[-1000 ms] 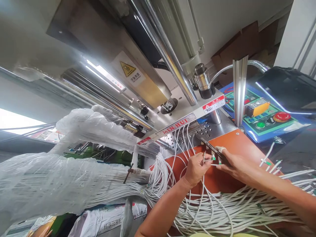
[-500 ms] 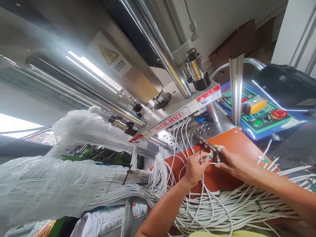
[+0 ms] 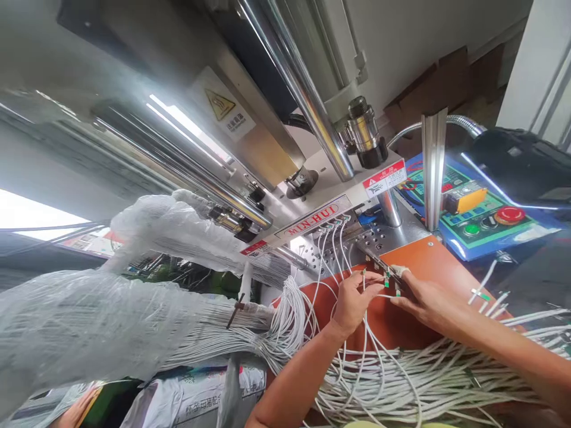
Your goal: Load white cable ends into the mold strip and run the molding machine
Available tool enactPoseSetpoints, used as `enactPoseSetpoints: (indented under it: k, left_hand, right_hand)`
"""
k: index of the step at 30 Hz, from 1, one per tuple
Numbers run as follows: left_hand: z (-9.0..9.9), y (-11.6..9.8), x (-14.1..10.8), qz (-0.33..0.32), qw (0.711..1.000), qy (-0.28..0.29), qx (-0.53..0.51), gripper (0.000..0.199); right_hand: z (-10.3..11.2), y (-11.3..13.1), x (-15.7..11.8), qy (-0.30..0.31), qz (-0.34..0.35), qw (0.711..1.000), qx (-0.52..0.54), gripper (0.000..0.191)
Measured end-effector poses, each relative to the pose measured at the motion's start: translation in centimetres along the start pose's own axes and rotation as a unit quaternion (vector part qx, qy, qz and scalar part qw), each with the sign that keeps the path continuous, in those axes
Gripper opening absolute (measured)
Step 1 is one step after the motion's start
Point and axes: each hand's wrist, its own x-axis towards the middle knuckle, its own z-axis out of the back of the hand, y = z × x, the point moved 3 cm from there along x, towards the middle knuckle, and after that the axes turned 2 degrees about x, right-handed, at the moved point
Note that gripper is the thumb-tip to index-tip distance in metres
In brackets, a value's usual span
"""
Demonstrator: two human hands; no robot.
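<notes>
My left hand is closed on a white cable whose small end piece, part green, points at a dark metal bar. Another white cable hangs down from the same fingers. My right hand, with a pale covering on one fingertip, grips that dark metal bar from the right. Its far end reaches the machine's metal bed. A second small green-marked end shows beside the bar near my right thumb. My fingers partly hide how the ends sit in the bar.
A press machine marked MIN-HUI stands ahead, with several white cables under its plate. At right is a control panel with a red button. White cables pile near me; plastic-wrapped bundles lie left. An orange-brown board lies below.
The view has shifted slightly, moving the machine a little right and down in the picture. My left fingers look a bit more spread near the cable end. My right hand stays on the bar.
</notes>
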Motion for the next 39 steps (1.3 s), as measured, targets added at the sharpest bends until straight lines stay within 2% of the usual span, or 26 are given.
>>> enactPoseSetpoints:
  k: [4, 8, 11, 14, 18, 22, 24, 29, 39]
  left_hand:
    - [0.4, -0.4, 0.1, 0.031, 0.999, 0.005, -0.025, 0.021]
    - [0.9, -1.1, 0.4, -0.019, 0.999, -0.029, -0.002, 0.029]
    - [1.4, -1.6, 0.9, -0.045, 0.998, -0.029, 0.036, 0.034]
    - [1.8, -1.8, 1.5, -0.063, 0.996, -0.027, 0.065, 0.028]
    - [1.8, -1.5, 1.9, -0.082, 0.994, -0.039, 0.063, 0.015]
    - [1.4, -0.9, 1.6, -0.124, 0.99, -0.026, 0.063, 0.011]
    - [1.3, -0.4, 1.4, -0.126, 0.988, -0.038, 0.081, 0.009]
    - [1.1, 0.2, 1.2, -0.133, 0.982, -0.058, 0.119, 0.014]
    - [1.0, 0.5, 1.4, -0.145, 0.983, -0.053, 0.098, 0.02]
  right_hand:
    - [0.1, 0.2, 0.0, 0.016, -0.001, 0.999, 0.034, 0.048]
    - [0.6, 0.8, -0.1, 0.031, 0.005, 0.999, 0.04, 0.051]
    - [0.8, 1.0, -0.2, 0.032, 0.004, 0.999, 0.039, 0.051]
    - [0.9, 1.0, -0.2, 0.033, -0.003, 0.999, 0.041, 0.052]
    - [0.9, 1.0, -0.2, 0.031, 0.002, 0.999, 0.042, 0.053]
    - [1.0, 1.1, -0.2, 0.022, 0.006, 0.999, 0.044, 0.052]
    - [1.0, 1.1, -0.2, 0.022, 0.001, 0.999, 0.043, 0.051]
    - [0.9, 1.1, -0.2, 0.029, -0.007, 0.998, 0.047, 0.05]
    - [0.7, 0.6, -0.1, 0.013, 0.003, 0.999, 0.046, 0.047]
